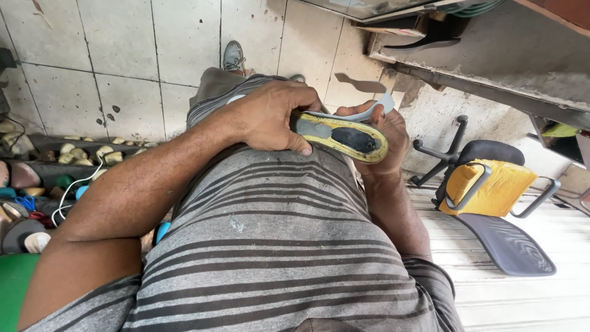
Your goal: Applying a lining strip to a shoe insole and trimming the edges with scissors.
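- While the head camera looks down, the left hand point(267, 117) pinches a yellow-edged shoe sole point(341, 136) at one end, thumb pressed on its rim.
- Opposite, the right hand point(387, 132) cups the sole's far end, fingers curled around a pale strip point(369, 114).
- Dark patches cover the sole's middle; its yellow border shows bare, so the work looks partway done.
- A yellow chair point(485, 184) lies tipped nearby.

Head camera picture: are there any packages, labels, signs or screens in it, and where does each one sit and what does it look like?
None that can be made out: no package, label, sign or screen shows.
The left hand and right hand hold a yellow-edged shoe insole with dark patches and no label.
A yellow-cushioned chair lies tipped at right.
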